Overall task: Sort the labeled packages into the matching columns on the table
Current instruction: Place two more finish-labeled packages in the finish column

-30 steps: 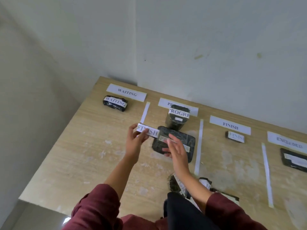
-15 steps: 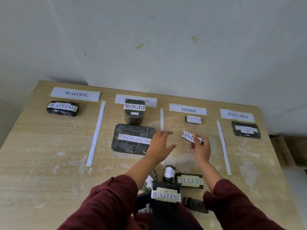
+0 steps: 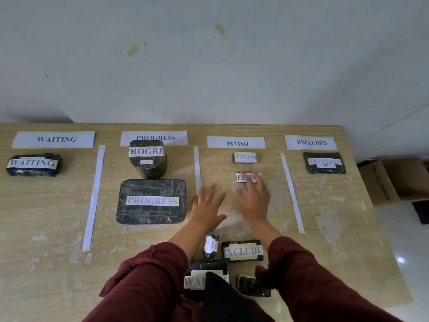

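Observation:
A small black package labelled FINISH [image 3: 243, 177] lies flat in the FINISH column, below another small FINISH package [image 3: 245, 157]. My right hand [image 3: 254, 199] hovers open just in front of it, its fingertips overlapping the label's near right corner. My left hand [image 3: 206, 205] is open and holds nothing, spread over the table beside the white divider strip [image 3: 196, 168]. At the near edge lie unsorted packages: a small roll [image 3: 210, 247], an EXCLUDED one [image 3: 242, 251], a WAITING one [image 3: 197, 278] and a dark one [image 3: 251, 287].
Column headers read WAITING [image 3: 53, 139], PROGRESS [image 3: 173, 137], FINISH [image 3: 236, 142], EXCLUDED [image 3: 311, 142]. A WAITING package [image 3: 33, 164], two PROGRESS packages [image 3: 147, 158] [image 3: 152, 201] and an EXCLUDED package [image 3: 323, 162] lie in their columns. A cardboard box [image 3: 394, 180] stands right of the table.
The small FINISH package passed from my left hand to my right, then went down in the FINISH column. My right hand has let go of it. The camera swung right.

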The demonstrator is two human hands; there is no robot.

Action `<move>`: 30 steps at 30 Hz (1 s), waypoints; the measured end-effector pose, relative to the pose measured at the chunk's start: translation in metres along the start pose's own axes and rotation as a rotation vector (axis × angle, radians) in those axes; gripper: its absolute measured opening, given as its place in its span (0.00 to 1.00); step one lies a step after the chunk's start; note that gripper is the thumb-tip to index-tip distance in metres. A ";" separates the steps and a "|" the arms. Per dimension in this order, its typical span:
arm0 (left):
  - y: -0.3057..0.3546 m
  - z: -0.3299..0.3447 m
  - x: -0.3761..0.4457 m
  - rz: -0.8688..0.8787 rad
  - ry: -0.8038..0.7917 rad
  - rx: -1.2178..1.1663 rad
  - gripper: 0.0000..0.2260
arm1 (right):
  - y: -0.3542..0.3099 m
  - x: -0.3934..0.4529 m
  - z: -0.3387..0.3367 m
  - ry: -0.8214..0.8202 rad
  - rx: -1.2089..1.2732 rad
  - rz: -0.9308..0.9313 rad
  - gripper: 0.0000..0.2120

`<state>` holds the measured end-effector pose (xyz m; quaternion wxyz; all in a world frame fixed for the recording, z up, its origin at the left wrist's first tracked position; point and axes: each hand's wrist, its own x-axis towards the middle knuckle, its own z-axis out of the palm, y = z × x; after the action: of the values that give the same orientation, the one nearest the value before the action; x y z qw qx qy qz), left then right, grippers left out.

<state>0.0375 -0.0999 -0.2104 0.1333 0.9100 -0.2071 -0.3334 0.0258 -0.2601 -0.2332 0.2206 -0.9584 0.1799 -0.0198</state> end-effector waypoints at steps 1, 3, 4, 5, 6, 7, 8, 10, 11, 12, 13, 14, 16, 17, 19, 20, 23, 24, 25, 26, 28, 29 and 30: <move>0.000 0.001 0.001 -0.007 -0.010 -0.008 0.32 | 0.003 -0.004 0.005 -0.077 -0.055 -0.029 0.25; 0.000 0.002 0.001 -0.012 -0.009 -0.011 0.31 | 0.007 -0.006 0.010 -0.161 -0.125 -0.059 0.28; -0.001 0.002 0.001 -0.012 -0.005 -0.012 0.31 | 0.008 -0.003 0.010 -0.187 -0.150 -0.073 0.29; -0.001 0.002 0.001 -0.011 0.001 -0.015 0.31 | 0.008 0.000 0.009 -0.207 -0.169 -0.086 0.29; -0.002 0.001 0.001 -0.009 0.008 -0.023 0.31 | 0.007 0.003 0.007 -0.216 -0.185 -0.096 0.29; -0.002 0.000 0.001 -0.008 0.016 -0.035 0.30 | 0.006 0.007 0.005 -0.226 -0.193 -0.098 0.29; -0.003 0.000 0.000 -0.006 0.027 -0.053 0.30 | 0.005 0.010 0.003 -0.240 -0.198 -0.096 0.28; -0.005 -0.001 -0.005 -0.002 0.055 -0.102 0.29 | 0.005 0.012 0.000 -0.290 -0.198 -0.088 0.27; -0.006 -0.002 -0.008 0.005 0.074 -0.133 0.28 | 0.005 0.013 -0.002 -0.314 -0.201 -0.090 0.27; -0.008 -0.004 -0.013 0.020 0.093 -0.165 0.28 | 0.004 0.014 -0.003 -0.335 -0.200 -0.087 0.28; -0.009 -0.006 -0.019 0.044 0.115 -0.197 0.26 | 0.002 0.013 -0.006 -0.342 -0.193 -0.083 0.28; -0.010 -0.008 -0.025 0.075 0.146 -0.232 0.25 | 0.001 0.012 -0.009 -0.323 -0.181 -0.085 0.28; -0.015 -0.011 -0.040 0.132 0.223 -0.334 0.20 | -0.003 0.004 -0.014 -0.254 -0.135 -0.096 0.24; -0.017 -0.012 -0.047 0.147 0.263 -0.394 0.17 | -0.006 -0.004 -0.017 -0.243 -0.082 -0.095 0.19; -0.024 -0.011 -0.063 0.153 0.343 -0.501 0.13 | -0.014 -0.026 -0.025 -0.307 0.039 -0.073 0.15; -0.028 -0.008 -0.070 0.147 0.380 -0.549 0.12 | -0.020 -0.041 -0.028 -0.358 0.076 -0.066 0.17; -0.040 -0.001 -0.087 0.112 0.472 -0.660 0.11 | -0.036 -0.085 -0.033 -0.466 0.001 -0.106 0.24; -0.044 0.001 -0.093 0.094 0.495 -0.682 0.11 | -0.039 -0.096 -0.032 -0.487 -0.067 -0.124 0.26; -0.047 0.003 -0.098 0.076 0.512 -0.701 0.11 | -0.039 -0.104 -0.029 -0.507 -0.115 -0.139 0.26; -0.050 0.005 -0.102 0.060 0.525 -0.713 0.10 | -0.037 -0.109 -0.026 -0.521 -0.125 -0.134 0.26; -0.054 0.007 -0.110 0.042 0.535 -0.734 0.09 | -0.032 -0.113 -0.024 -0.520 0.012 -0.059 0.25; -0.054 0.006 -0.114 0.035 0.530 -0.749 0.09 | -0.031 -0.113 -0.025 -0.519 0.151 0.009 0.23; -0.053 0.006 -0.118 0.029 0.522 -0.767 0.09 | -0.032 -0.113 -0.029 -0.512 0.302 0.073 0.20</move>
<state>-0.0323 0.0012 -0.1701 0.5127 0.8454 -0.0407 -0.1439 -0.0725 -0.2056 -0.1888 0.3994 -0.8815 0.1476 0.2041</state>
